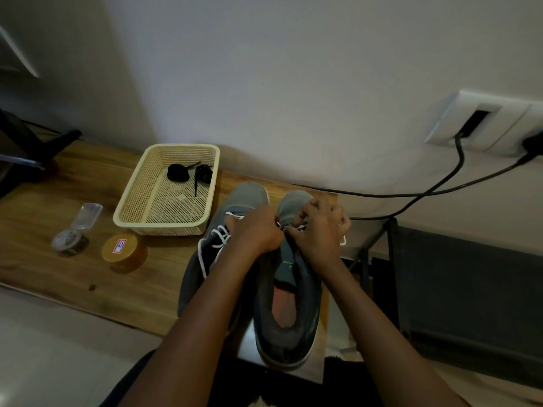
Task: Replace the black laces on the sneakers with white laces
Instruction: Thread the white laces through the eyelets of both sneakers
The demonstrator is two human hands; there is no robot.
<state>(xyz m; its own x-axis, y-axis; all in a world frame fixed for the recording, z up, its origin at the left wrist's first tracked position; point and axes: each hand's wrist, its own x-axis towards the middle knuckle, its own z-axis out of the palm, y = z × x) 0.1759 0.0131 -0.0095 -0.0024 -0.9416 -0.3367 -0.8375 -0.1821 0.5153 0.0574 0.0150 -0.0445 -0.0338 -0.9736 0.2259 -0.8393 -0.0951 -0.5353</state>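
Fingers [299, 218] of the right hand [318, 227] are curled tight, pinching a white lace [342, 239] over the eyelets of the right sneaker [286, 324]; a loop of that lace shows just beyond the knuckles. The left hand [255, 230] is closed in a loose fist against it, back of the hand up, fingertips hidden, and a short strand of lace runs taut between the two hands. Both forearms reach forward from the lower edge and converge over the shoe's tongue. The left sneaker [246, 195] stands touching alongside, threaded with its own white lacing [219, 236]. Both shoes sit toes toward the wall on a wooden table [73, 189]. Left of them, a cream mesh basket [164, 229] holds bundled black laces [177, 172]. Nearer the table's front are an orange-lidded jar [123, 251] and a small round tin [69, 239] with a clear flip lid. On the pale wall at right, a socket plate [499, 118] carries dark cables [426, 195].
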